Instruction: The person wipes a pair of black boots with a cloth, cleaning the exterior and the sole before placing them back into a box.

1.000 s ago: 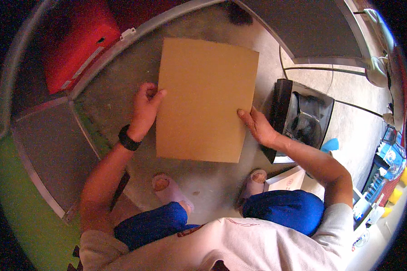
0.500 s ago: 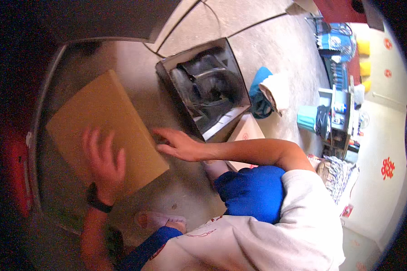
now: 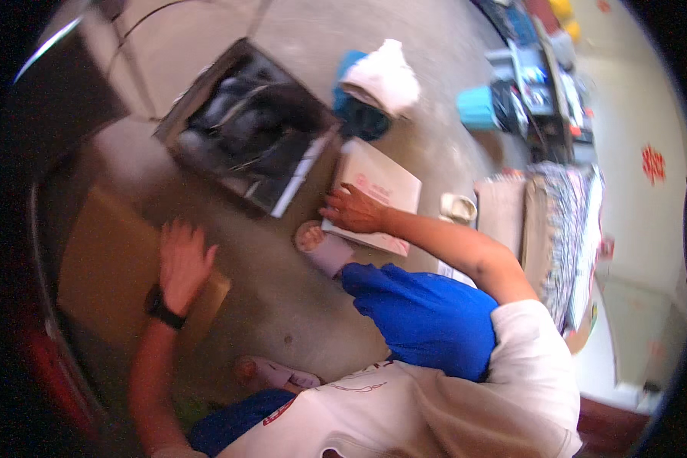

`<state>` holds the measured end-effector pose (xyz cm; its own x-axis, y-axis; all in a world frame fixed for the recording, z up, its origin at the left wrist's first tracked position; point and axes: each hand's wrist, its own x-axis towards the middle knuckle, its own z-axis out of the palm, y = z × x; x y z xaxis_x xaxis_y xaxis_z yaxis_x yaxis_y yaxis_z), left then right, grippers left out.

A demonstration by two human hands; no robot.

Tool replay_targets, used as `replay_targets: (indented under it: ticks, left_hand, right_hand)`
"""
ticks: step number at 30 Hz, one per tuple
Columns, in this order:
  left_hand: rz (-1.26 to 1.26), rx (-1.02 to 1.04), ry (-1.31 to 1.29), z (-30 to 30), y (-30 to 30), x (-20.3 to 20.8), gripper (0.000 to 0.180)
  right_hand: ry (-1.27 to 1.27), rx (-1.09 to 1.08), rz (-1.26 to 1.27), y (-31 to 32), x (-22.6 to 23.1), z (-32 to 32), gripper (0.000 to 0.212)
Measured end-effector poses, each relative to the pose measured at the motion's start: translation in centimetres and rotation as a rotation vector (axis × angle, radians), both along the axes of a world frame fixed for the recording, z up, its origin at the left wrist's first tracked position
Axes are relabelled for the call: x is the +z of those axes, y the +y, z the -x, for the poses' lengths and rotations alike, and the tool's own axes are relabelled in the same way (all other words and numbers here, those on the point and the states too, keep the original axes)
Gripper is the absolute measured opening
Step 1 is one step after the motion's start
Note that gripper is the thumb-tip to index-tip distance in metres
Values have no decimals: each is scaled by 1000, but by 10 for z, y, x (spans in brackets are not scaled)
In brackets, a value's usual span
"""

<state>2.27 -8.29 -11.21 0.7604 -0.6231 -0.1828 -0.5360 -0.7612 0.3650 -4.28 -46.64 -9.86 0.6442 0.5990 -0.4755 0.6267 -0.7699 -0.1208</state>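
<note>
Your left hand (image 3: 182, 259) lies flat, fingers spread and grasping nothing, its palm resting on the brown cardboard sheet (image 3: 111, 267) that lies on the concrete floor (image 3: 298, 305) at the left of the view. A black wristband (image 3: 160, 307) circles that wrist. Your right hand (image 3: 351, 210) reaches across to the pale flat box (image 3: 385, 187), fingers extended and laid on its near left edge; whether this grip closes around the edge cannot be told through the blur. The box lies on the floor just beside your pink slipper (image 3: 320, 244) and the blue-clad knee (image 3: 420, 313). Beyond both hands, an open dark case (image 3: 248, 122) holds black contents, its nearer corner close to the box. Farther off, a white cloth (image 3: 385, 76) sits on a blue bundle (image 3: 355, 114), with a turquoise stool (image 3: 477, 107) to its right. A second slipper (image 3: 271, 374) shows at the lower centre.
</note>
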Motion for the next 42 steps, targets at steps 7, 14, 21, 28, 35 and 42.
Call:
replay_targets:
  ticks: [7, 14, 21, 28, 35, 42]
  left_hand:
    - [-276, 40, -37, 8, 14, 0, 34]
    - [38, -38, -59, 4, 4, -2, 27]
    - [159, 62, -161, 8, 25, 1, 27]
    - [163, 92, -105, 7, 5, -7, 25]
    - [672, 475, 68, 23, -3, -18, 15]
    - [499, 442, 56, 18, -51, 22, 26]
  right_hand:
    - [-233, -7, 274, -57, -18, 2, 27]
    - [522, -143, 486, -128, -52, 61, 32]
    - [733, 15, 61, 24, 48, -120, 43]
    - [581, 448, 9, 196, 124, -182, 32]
    - [443, 452, -579, 259, 87, -140, 16]
    - [124, 329, -422, 163, 83, -176, 27]
